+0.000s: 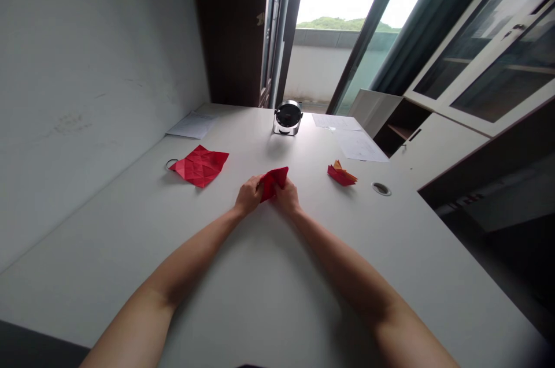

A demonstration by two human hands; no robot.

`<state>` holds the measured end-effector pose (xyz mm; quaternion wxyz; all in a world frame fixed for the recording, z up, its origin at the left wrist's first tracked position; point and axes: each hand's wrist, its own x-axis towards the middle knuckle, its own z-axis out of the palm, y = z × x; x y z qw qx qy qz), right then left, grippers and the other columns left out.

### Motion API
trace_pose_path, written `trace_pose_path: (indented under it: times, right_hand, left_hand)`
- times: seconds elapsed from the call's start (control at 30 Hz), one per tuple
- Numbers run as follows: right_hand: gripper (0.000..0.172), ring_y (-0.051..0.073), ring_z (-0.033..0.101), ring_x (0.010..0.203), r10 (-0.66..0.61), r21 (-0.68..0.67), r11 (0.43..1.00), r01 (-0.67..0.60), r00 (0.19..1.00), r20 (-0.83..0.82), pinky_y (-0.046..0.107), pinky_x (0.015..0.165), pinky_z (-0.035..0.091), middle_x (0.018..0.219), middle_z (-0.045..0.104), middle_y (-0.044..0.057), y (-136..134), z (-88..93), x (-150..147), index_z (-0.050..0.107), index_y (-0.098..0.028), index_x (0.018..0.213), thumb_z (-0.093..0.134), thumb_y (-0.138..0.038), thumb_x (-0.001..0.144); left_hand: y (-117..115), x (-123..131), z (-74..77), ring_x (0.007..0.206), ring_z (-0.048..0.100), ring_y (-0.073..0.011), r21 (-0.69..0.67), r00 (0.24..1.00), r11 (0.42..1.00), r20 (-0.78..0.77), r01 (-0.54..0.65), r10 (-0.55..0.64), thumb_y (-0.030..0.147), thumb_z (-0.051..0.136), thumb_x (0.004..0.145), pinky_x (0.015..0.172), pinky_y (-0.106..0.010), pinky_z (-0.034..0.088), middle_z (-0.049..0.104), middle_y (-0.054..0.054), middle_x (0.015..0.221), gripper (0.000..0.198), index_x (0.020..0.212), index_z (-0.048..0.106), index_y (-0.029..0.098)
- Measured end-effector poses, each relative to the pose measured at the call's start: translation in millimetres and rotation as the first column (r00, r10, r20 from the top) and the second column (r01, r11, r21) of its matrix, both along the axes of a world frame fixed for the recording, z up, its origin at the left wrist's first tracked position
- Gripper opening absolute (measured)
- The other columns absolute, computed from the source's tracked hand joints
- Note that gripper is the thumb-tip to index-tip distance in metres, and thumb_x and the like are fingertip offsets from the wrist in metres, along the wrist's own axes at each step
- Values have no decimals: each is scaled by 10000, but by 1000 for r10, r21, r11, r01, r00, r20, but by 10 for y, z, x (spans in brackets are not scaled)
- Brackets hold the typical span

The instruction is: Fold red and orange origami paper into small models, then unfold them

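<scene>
A folded piece of red paper (274, 181) lies on the white table (260, 287) straight ahead of me. My left hand (248, 196) grips its left edge with curled fingers. My right hand (287, 197) pinches its right side, fingers closed on the paper. Both forearms stretch out over the table toward it.
A creased, unfolded red sheet (200, 165) lies to the left with a small ring (171, 163) at its corner. A small folded red and orange paper piece (341, 174) sits to the right. A round black and silver device (288, 118) stands at the back, with white papers (356, 141) and a cable hole (381, 188) nearby.
</scene>
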<state>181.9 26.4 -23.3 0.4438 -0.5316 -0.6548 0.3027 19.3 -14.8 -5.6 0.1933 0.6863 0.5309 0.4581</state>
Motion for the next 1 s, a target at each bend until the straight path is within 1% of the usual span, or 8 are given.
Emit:
trace_pose_path:
  times: [0.2,0.33,0.4,0.47,0.57,0.7,0.87,1.0]
  right_hand:
    - [360,229,664,837,138,82,988,-134,990,-41,343,791,498,973,746,5,-56,-21,-42,701,-302,1148,533,-254,834]
    - [411,195,648,784,225,4,973,-231,943,-246,305,723,500,896,744,20,-15,-3,-16,717,-221,1097,503,-219,746]
    - [425,198,653,814,285,-24,949,-313,893,-349,303,742,504,905,745,35,17,20,23,728,-190,1036,493,-202,682]
    - [418,205,654,863,342,-20,924,-382,848,-405,317,795,505,940,745,47,39,43,66,738,-182,983,489,-190,646]
    - [371,208,647,867,385,-8,902,-432,812,-439,344,827,499,931,736,54,45,57,111,740,-179,926,508,-173,636]
    - [302,205,634,821,368,-3,910,-414,813,-451,360,798,498,878,718,54,51,40,135,722,-175,892,539,-174,652]
    - [276,206,631,836,287,24,953,-303,870,-402,368,813,503,870,712,47,109,32,192,701,-183,862,515,-200,659]
    - [295,200,643,838,287,5,950,-313,864,-413,347,796,517,900,712,42,110,57,217,686,-187,906,524,-224,662]
  left_hand:
    - [100,-106,-82,1172,610,-289,-115,976,993,211,-27,51,323,560,900,1048,-405,432,672,-93,1277,414,1288,658,217]
    - [149,-203,-123,1040,666,-264,-221,870,957,490,189,-59,237,582,815,925,-389,515,720,-99,1166,461,1264,666,181]
    - [163,-241,-135,1035,666,-256,-214,785,925,607,313,-125,194,617,751,905,-376,525,712,-117,1181,477,1221,684,155]
    - [177,-271,-147,1020,666,-246,-206,727,909,673,361,-136,157,651,692,896,-369,526,707,-128,1183,483,1172,703,140]
    - [199,-297,-162,941,675,-229,-228,678,906,730,357,-83,137,681,644,846,-366,538,723,-126,1111,461,1103,723,128]
    - [196,-302,-144,914,678,-225,-237,644,908,763,345,-46,157,723,634,843,-386,548,726,-120,1074,421,1053,731,120]
    - [105,-300,-41,970,687,-248,-247,665,848,731,469,-155,286,771,725,916,-456,551,708,-143,1131,441,1127,703,116]
    - [57,-309,12,1030,678,-258,-245,673,827,712,506,-201,333,779,757,962,-473,535,694,-152,1176,471,1165,683,117]
